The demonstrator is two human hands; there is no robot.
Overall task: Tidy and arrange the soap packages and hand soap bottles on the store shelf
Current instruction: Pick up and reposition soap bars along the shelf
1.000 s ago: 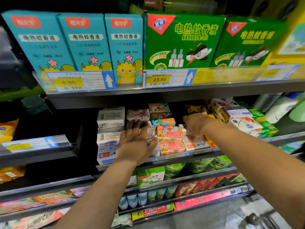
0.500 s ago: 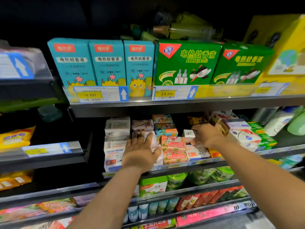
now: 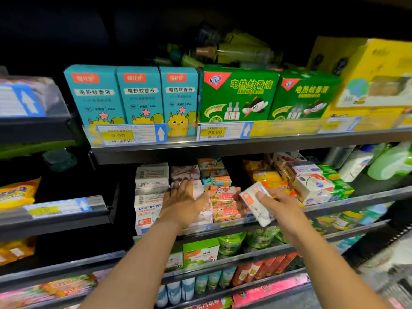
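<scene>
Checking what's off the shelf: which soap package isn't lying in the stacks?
The white package with the orange label, held tilted in the right hand; the others lie stacked on the shelf.

1. Glossy white card on the soap box point(image 3: 252, 207).
2. Dull grey metal along the shelf edge point(image 3: 223, 146).
3. Clear, shiny plastic over the price strip point(image 3: 289, 127).
4. Matt card on the teal boxes point(image 3: 140, 94), glossier on the green boxes point(image 3: 238, 92).
5. Smooth plastic on the bottles point(image 3: 390, 162).

Teal boxes point(image 3: 140, 94) with yellow creatures and pink flowers, green boxes point(image 3: 238, 94) with red triangles and yellow lettering, white soap package point(image 3: 256, 204) with an orange-red patch, pink-and-peach soap packages point(image 3: 225, 204), white box point(image 3: 148, 210) lettered blue, price labels point(image 3: 131, 134) yellow-patched with blue arrows.
</scene>
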